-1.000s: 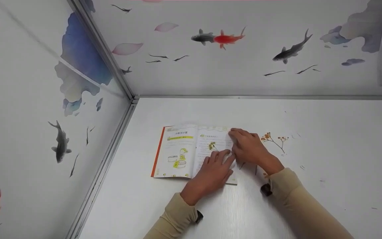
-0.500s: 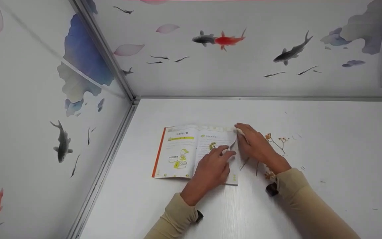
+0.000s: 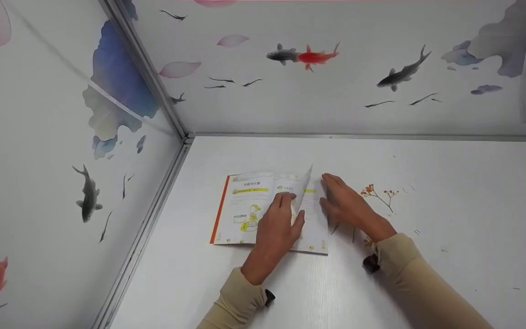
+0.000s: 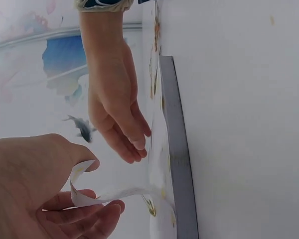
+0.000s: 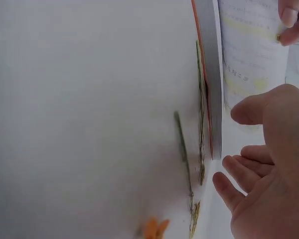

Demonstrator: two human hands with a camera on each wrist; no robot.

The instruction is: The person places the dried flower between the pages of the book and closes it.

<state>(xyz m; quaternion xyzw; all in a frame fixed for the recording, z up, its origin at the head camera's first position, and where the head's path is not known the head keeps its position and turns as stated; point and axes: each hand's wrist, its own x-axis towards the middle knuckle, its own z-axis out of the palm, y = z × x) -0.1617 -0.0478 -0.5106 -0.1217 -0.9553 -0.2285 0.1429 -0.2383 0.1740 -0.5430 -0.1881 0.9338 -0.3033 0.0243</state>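
Note:
An open book (image 3: 240, 205) with an orange cover edge lies on the white table. My left hand (image 3: 276, 226) holds a single page (image 3: 307, 183) of it, raised and bent toward the left. In the left wrist view that page (image 4: 82, 200) curls between thumb and fingers. A small dried flower sprig (image 4: 150, 205) shows against the paper; in the head view my left hand hides it. Beside the book's right edge hovers my right hand (image 3: 352, 205), fingers fairly straight and holding nothing. The right wrist view has its thumb and fingers apart, close to the page block (image 5: 214, 99).
To the right of the book lies an orange dried flower sprig (image 3: 384, 196). Thin dried stems (image 5: 202, 114) run along the book's side under my right hand. Small plant bits (image 3: 417, 232) are scattered at right. Printed wall panels (image 3: 263, 109) border the table behind and at left.
The right-hand page has been lifted from its outer edge and now stands in the left hand, which has moved left. The right hand shifted right, away from the page.

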